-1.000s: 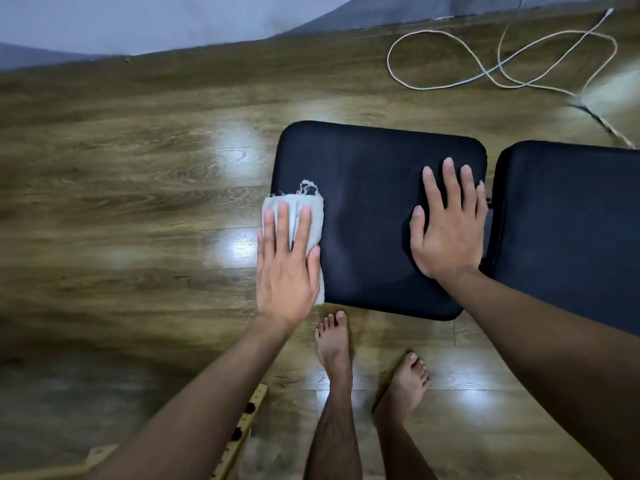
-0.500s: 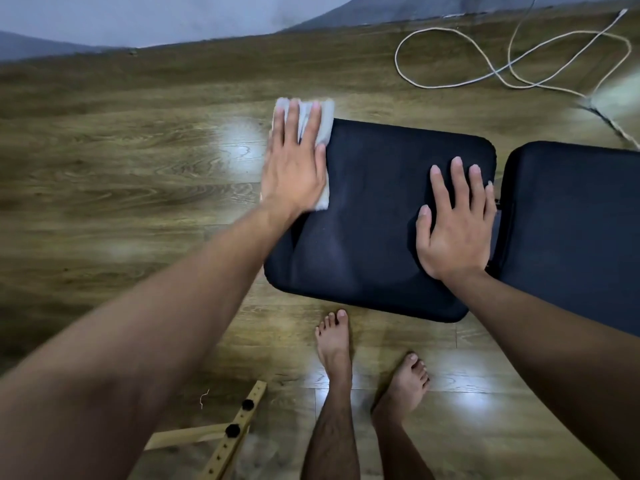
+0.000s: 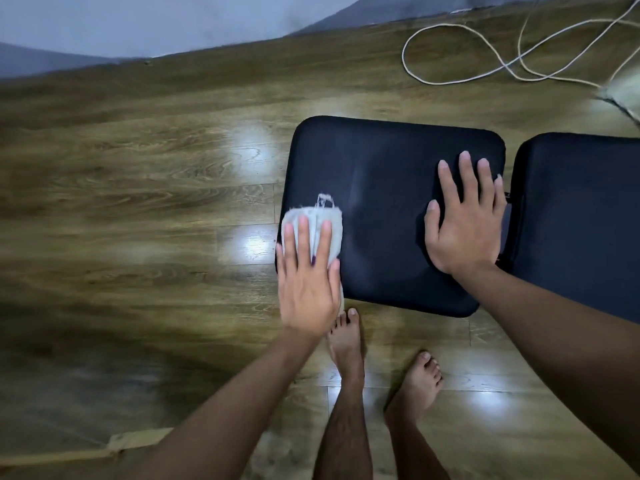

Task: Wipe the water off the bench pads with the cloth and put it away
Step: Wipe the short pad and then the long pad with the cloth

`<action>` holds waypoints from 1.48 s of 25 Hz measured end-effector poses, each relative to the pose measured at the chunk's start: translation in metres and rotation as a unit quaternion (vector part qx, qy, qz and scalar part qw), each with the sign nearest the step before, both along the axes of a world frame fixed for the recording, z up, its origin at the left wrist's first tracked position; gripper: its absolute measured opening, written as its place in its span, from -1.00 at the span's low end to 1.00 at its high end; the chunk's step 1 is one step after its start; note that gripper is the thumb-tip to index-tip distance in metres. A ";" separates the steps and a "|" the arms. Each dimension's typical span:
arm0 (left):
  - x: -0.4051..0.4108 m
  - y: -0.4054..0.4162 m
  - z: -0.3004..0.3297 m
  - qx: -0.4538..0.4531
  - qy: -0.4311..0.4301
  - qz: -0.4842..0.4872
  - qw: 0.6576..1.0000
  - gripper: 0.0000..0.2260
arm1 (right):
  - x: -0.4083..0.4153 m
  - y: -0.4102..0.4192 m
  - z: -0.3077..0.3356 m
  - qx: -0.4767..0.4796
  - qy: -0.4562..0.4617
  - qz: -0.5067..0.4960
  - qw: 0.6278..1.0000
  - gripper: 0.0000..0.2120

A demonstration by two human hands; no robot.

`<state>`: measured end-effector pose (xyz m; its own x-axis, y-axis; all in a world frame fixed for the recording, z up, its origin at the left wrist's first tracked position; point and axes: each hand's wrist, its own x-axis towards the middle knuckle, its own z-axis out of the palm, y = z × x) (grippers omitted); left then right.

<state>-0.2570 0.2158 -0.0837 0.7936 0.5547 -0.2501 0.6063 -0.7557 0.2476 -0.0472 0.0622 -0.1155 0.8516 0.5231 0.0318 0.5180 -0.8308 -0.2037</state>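
Cloth (image 3: 313,221) sits under my left hand (image 3: 308,289), at the near left corner of the bench pad (image 3: 381,188); it's pale grey, folded, w/ a frayed thread loop sticking out past my fingertips. My left hand is flat, fingers spread, palm pressing the cloth down on the pad's left edge, not gripping or curling round it. The heel of that hand hangs past the pad's near edge, above the floor. My right hand (image 3: 465,225) is flat too, fingers apart, palm down on the bare pad surface at its right end, holding nothing. The two hands are well apart, w/ a stretch of dark pad between them. Just right of my right hand there's a narrow gap, then the second pad (image 3: 581,216), same dark fabric, running out of view. Can't tell whether any water is left on either pad. Below my hands, my bare feet (image 3: 346,341) stand on the wood floor (image 3: 138,202), left foot just beside the pad's near edge. Beyond my right hand, a white cable (image 3: 460,27) loops across the floor. Near my left forearm, a light wooden piece (image 3: 138,441) lies on the floor, blurred.
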 end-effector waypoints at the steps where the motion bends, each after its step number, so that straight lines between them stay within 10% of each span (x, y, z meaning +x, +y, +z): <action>1: -0.006 -0.006 -0.001 -0.003 0.001 0.006 1.000 -0.49 | 0.000 0.000 0.001 -0.001 0.001 0.000 1.000 -0.45; 13: 0.201 0.050 0.005 -0.008 0.015 0.031 0.999 -0.48 | 0.000 0.001 -0.002 -0.009 -0.013 0.000 1.000 -0.45; 23: 0.030 -0.058 0.007 -0.011 0.016 -0.014 1.000 -0.50 | -0.001 0.001 0.002 -0.011 0.009 -0.005 1.000 -0.43; 37: 0.181 -0.004 0.006 0.017 0.017 -0.035 0.999 -0.48 | 0.000 0.001 0.004 0.000 0.024 0.001 1.000 -0.48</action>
